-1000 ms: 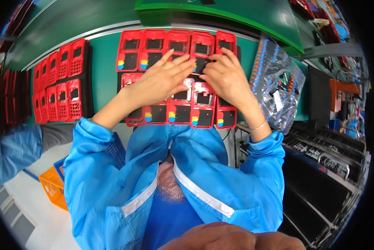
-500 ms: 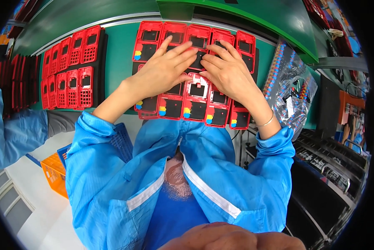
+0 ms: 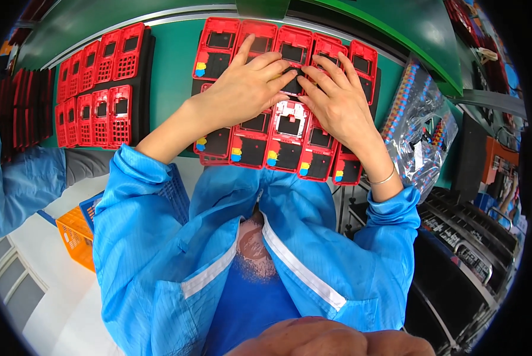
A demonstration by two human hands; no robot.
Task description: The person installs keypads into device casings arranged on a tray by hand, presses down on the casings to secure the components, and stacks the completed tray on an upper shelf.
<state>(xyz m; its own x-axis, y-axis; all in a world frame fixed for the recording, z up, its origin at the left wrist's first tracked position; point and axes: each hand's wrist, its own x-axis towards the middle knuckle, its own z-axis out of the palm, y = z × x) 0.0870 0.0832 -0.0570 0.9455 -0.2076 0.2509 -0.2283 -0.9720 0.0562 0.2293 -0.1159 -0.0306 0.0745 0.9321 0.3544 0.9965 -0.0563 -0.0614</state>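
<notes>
Centrally, red casings (image 3: 289, 108) of glossy, plastic-looking material lie in two rows of five on the green surface (image 3: 171, 71), directly before the person. Each casing is an elongated frame with rounded corners and a rectangular window. Small yellow and blue pieces (image 3: 272, 158) sit at the lower left corner of several casings. A flat, matt black board (image 3: 377, 89) shows beneath the rows at the right.

The left hand (image 3: 248, 83) is spread wide, palm down, over the left and middle casings; its index finger extends across the second casing of the upper row. The right hand (image 3: 337, 104) is likewise wide, with its fingers gently curved over the right-hand casings. The fingertips of the two hands lie near one another; whether they press on a casing cannot be told.

To the left, a second set of red casings (image 3: 103, 94), perforated with grids of small holes, rests in two rows on a black base (image 3: 144, 89). To the right lies a transparent, wrinkled plastic bag (image 3: 423, 127) with rows of small blue and red parts inside.
</notes>
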